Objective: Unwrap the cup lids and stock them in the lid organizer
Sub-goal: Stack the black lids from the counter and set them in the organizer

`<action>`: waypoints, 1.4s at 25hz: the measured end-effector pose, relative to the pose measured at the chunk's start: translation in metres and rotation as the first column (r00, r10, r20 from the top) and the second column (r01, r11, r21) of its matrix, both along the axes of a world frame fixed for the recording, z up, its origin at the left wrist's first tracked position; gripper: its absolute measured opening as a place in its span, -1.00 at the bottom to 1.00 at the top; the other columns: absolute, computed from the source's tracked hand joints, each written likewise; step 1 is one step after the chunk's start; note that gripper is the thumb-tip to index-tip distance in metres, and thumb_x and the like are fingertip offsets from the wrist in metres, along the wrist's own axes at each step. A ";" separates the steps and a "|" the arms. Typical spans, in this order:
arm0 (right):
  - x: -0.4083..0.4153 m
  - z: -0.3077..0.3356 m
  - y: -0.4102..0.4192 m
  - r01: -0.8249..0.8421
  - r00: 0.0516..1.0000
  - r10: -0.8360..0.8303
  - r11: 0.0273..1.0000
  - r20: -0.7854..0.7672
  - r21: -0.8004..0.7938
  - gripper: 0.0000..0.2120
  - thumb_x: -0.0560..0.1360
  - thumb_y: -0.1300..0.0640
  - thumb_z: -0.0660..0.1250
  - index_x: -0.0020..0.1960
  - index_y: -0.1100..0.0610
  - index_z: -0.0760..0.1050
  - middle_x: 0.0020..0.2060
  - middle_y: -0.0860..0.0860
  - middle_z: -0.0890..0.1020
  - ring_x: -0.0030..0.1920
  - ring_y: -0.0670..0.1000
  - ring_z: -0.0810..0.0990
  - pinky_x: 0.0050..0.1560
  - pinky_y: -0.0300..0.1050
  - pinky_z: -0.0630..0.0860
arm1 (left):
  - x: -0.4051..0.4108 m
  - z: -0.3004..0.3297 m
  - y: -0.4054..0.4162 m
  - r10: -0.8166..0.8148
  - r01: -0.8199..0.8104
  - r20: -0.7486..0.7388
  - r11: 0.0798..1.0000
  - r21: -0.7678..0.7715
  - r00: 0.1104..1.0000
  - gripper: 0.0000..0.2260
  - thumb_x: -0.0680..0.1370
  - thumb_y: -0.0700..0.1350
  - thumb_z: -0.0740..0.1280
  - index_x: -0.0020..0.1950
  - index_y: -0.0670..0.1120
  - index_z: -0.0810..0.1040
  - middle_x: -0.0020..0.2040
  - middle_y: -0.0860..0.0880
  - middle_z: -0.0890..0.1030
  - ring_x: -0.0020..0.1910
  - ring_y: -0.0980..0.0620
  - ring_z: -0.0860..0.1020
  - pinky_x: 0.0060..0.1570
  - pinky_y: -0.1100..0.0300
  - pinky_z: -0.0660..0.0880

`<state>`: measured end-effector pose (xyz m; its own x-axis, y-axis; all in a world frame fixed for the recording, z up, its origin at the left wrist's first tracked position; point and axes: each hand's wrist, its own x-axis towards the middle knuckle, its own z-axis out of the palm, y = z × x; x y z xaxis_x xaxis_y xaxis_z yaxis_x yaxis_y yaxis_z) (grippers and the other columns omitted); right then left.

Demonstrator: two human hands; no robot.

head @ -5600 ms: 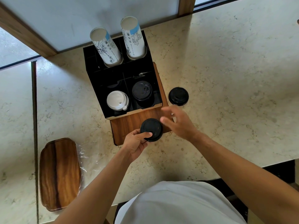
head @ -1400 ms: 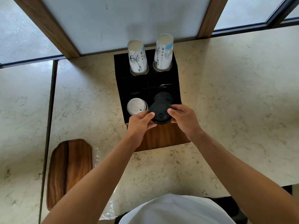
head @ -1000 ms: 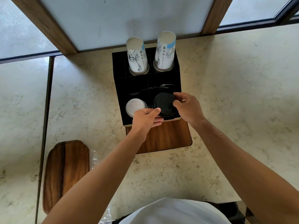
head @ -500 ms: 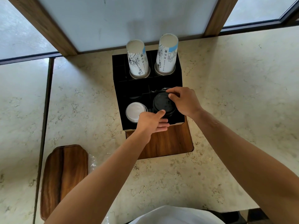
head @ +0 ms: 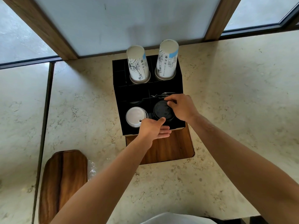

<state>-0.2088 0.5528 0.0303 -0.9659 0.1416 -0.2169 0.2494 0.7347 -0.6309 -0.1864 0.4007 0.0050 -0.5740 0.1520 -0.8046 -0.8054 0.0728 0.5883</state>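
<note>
paper cups (head: 166, 62) with printed drawings and small print, too small to read

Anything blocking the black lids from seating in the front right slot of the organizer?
Nothing visible. The black lids already sit in the lid organizer slot, right hand gripping their far rim, left hand open at the near edge.

Your lid organizer (head: 119, 101) sits on the worktop (head: 226, 94) against the back wall. Two cup stacks (head: 139, 65) stand in its rear compartments; lids (head: 135, 116) fill the two front ones. A wooden tray (head: 63, 183) lies front-left of you, plastic wrap (head: 92, 170) just beside it.
</note>
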 end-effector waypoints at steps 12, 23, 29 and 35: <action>-0.001 -0.006 -0.009 0.045 0.999 -0.046 0.984 -0.002 0.171 -0.72 0.68 0.16 0.24 0.33 0.16 0.60 0.10 0.15 0.71 0.09 0.13 0.69 0.11 -0.04 0.62 | -0.001 -0.005 0.010 -0.075 0.072 -0.038 0.995 -0.074 0.996 -0.70 0.61 -0.07 0.43 0.13 -0.32 0.59 -0.18 -0.21 0.75 -0.25 -0.09 0.76 -0.40 0.13 0.65; 0.009 0.004 -0.011 -0.013 1.000 0.014 0.986 -0.004 0.168 -0.65 0.67 0.23 0.20 0.43 0.21 0.50 0.22 0.18 0.67 0.20 0.13 0.64 0.21 -0.04 0.57 | 0.001 -0.007 -0.001 -0.067 0.067 -0.064 0.998 -0.015 0.996 -0.73 0.57 0.00 0.47 -0.03 -0.21 0.61 -0.20 -0.17 0.76 -0.20 -0.12 0.76 -0.33 0.12 0.67; 0.018 0.015 -0.009 0.042 0.997 -0.034 0.992 -0.069 0.121 -0.68 0.67 0.22 0.19 0.40 0.19 0.51 0.18 0.15 0.67 0.16 0.10 0.64 0.15 -0.12 0.55 | 0.010 0.001 -0.007 -0.102 0.096 -0.085 0.993 -0.066 0.991 -0.67 0.56 0.08 0.46 0.00 -0.21 0.63 -0.24 -0.12 0.76 -0.22 -0.08 0.76 -0.37 0.16 0.65; 0.040 0.028 -0.014 0.029 0.988 -0.019 0.997 -0.152 0.069 -0.67 0.67 0.15 0.23 0.40 0.17 0.51 0.30 0.09 0.61 0.30 0.05 0.58 0.31 -0.16 0.48 | 0.024 0.014 -0.033 -0.076 0.055 -0.172 0.991 -0.121 0.982 -0.72 0.61 0.06 0.42 0.05 -0.16 0.62 -0.21 -0.10 0.76 -0.22 -0.06 0.76 -0.34 0.16 0.65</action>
